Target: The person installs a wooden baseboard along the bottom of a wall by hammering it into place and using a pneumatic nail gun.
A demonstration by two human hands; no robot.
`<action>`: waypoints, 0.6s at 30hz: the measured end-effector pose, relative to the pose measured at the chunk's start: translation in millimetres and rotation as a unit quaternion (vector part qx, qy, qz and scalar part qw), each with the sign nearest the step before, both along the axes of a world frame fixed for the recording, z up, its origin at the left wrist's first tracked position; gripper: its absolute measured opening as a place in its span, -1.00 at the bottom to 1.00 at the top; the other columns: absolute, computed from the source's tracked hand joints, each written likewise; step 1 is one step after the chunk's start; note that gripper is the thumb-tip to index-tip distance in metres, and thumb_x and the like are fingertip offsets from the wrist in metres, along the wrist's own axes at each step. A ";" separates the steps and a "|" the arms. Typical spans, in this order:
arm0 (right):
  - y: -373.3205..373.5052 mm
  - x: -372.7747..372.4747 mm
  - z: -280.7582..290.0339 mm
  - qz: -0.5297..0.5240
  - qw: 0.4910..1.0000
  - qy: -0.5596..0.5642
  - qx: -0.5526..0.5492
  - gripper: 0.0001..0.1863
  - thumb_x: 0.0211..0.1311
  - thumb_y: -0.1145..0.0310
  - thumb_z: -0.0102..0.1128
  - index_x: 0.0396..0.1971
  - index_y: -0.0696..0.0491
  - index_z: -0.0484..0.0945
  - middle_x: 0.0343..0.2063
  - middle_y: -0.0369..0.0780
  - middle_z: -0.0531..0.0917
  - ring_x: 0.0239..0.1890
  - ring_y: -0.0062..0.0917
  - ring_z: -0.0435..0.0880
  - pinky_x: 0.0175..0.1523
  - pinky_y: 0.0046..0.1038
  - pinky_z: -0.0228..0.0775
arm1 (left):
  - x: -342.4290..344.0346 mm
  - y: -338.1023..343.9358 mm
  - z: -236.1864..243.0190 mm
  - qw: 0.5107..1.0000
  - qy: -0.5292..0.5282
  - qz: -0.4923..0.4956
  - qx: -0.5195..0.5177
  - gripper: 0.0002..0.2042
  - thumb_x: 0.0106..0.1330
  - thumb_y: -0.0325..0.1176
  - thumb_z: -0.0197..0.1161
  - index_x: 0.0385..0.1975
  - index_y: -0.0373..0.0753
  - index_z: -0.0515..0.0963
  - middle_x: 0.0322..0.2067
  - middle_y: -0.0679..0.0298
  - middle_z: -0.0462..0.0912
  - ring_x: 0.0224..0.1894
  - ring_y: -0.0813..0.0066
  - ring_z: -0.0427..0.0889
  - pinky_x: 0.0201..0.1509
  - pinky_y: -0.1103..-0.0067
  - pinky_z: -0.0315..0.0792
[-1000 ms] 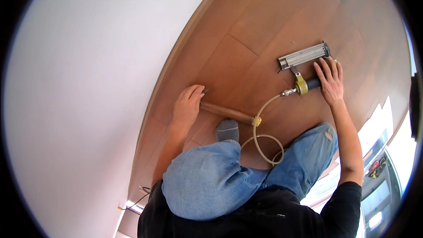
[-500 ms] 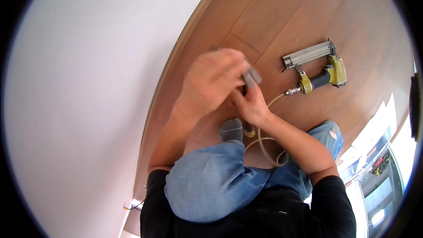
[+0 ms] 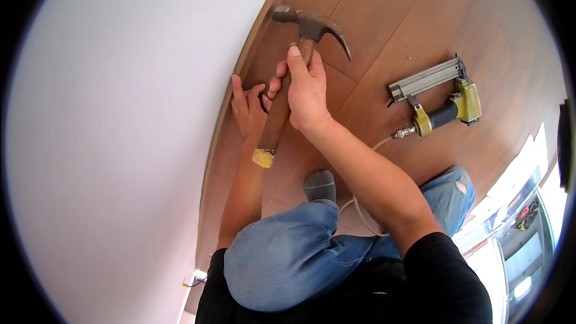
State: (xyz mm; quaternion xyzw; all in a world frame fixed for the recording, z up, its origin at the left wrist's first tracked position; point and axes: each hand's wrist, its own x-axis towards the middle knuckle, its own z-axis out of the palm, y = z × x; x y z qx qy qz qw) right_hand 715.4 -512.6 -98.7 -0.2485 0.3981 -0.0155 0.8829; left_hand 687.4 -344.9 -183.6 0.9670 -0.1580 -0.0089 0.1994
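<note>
My right hand (image 3: 306, 96) grips the wooden handle of a claw hammer (image 3: 277, 126), whose yellow-ended butt points down and dark metal head upward. Just left of it, my left hand (image 3: 249, 108) has its fingers apart against the wooden baseboard (image 3: 257, 36) along the white wall (image 3: 132, 120); the hammer partly hides these fingers. An olive nail gun with silver magazine (image 3: 447, 111) lies on the wooden floor (image 3: 390, 30) to the right, joined to a pale air hose (image 3: 378, 147).
My jeans-clad knees (image 3: 282, 252) and grey-socked foot (image 3: 320, 185) are below my hands. White sheets (image 3: 513, 168) lie at the right, near a reflective surface (image 3: 522, 264) with small red and yellow items. A dark cable (image 3: 195, 282) is at the wall's lower end.
The hammer, earlier lying by my foot, is now raised in my right hand, which left the nail gun and moved left. My left hand moved to the baseboard.
</note>
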 end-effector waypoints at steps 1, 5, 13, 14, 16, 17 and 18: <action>0.7 -0.9 -1.0 -0.001 1.000 0.002 0.002 -0.69 0.64 0.10 0.02 0.02 0.04 0.30 -0.39 -0.24 0.50 -0.56 -0.54 0.53 -0.46 -0.40 0.47 | -1.7 0.4 -0.3 1.000 0.002 -0.001 0.002 -0.65 0.34 -0.21 0.43 -0.03 -0.30 0.60 0.52 -0.19 0.14 0.07 0.08 0.53 0.34 0.14 0.30; 5.1 2.1 -8.4 -0.005 1.000 -0.017 0.002 -0.69 0.64 0.13 0.02 0.07 0.05 0.30 -0.40 -0.24 0.49 -0.58 -0.56 0.52 -0.46 -0.41 0.47 | 0.1 3.5 -5.3 0.998 -0.061 -0.026 0.005 -0.62 0.32 -0.19 0.45 -0.04 -0.32 0.57 0.51 -0.20 0.17 0.02 0.08 0.53 0.29 0.15 0.35; 4.2 0.7 -11.8 -0.010 0.999 -0.038 0.002 -0.68 0.64 0.13 0.05 0.09 0.04 0.31 -0.43 -0.26 0.48 -0.61 -0.58 0.50 -0.48 -0.44 0.47 | -1.5 3.5 -6.5 0.997 -0.073 -0.029 0.019 -0.62 0.29 -0.23 0.48 -0.04 -0.31 0.57 0.50 -0.19 0.16 0.00 0.08 0.53 0.26 0.16 0.37; 3.8 -0.4 -12.1 -0.008 0.999 -0.031 0.002 -0.68 0.64 0.13 0.05 0.09 0.04 0.31 -0.43 -0.26 0.48 -0.61 -0.58 0.50 -0.49 -0.44 0.47 | -0.7 6.0 -8.6 0.997 -0.072 -0.029 0.028 -0.63 0.29 -0.23 0.48 -0.04 -0.32 0.57 0.51 -0.19 0.16 0.00 0.08 0.53 0.25 0.16 0.38; 4.4 0.3 -13.0 -0.005 1.000 -0.026 0.002 -0.67 0.64 0.12 0.05 0.10 0.04 0.31 -0.43 -0.26 0.48 -0.61 -0.59 0.50 -0.49 -0.45 0.47 | -1.5 9.4 -12.7 0.996 -0.071 -0.028 0.037 -0.63 0.29 -0.24 0.48 -0.04 -0.32 0.57 0.51 -0.18 0.16 0.01 0.09 0.53 0.25 0.16 0.38; 4.7 0.9 -13.2 -0.006 1.000 -0.027 0.002 -0.67 0.64 0.12 0.05 0.10 0.04 0.31 -0.44 -0.26 0.48 -0.61 -0.59 0.50 -0.50 -0.45 0.46 | -2.1 6.2 -9.8 0.997 -0.072 -0.027 0.028 -0.64 0.30 -0.24 0.48 -0.05 -0.32 0.57 0.51 -0.16 0.17 -0.02 0.09 0.53 0.23 0.17 0.39; 4.6 1.4 -13.2 -0.007 1.000 -0.029 0.002 -0.66 0.64 0.11 0.06 0.10 0.04 0.31 -0.44 -0.26 0.48 -0.61 -0.59 0.50 -0.50 -0.45 0.46 | -2.0 3.8 -7.3 0.997 -0.074 -0.025 0.018 -0.65 0.31 -0.25 0.47 -0.05 -0.32 0.57 0.51 -0.15 0.17 -0.04 0.10 0.54 0.20 0.18 0.41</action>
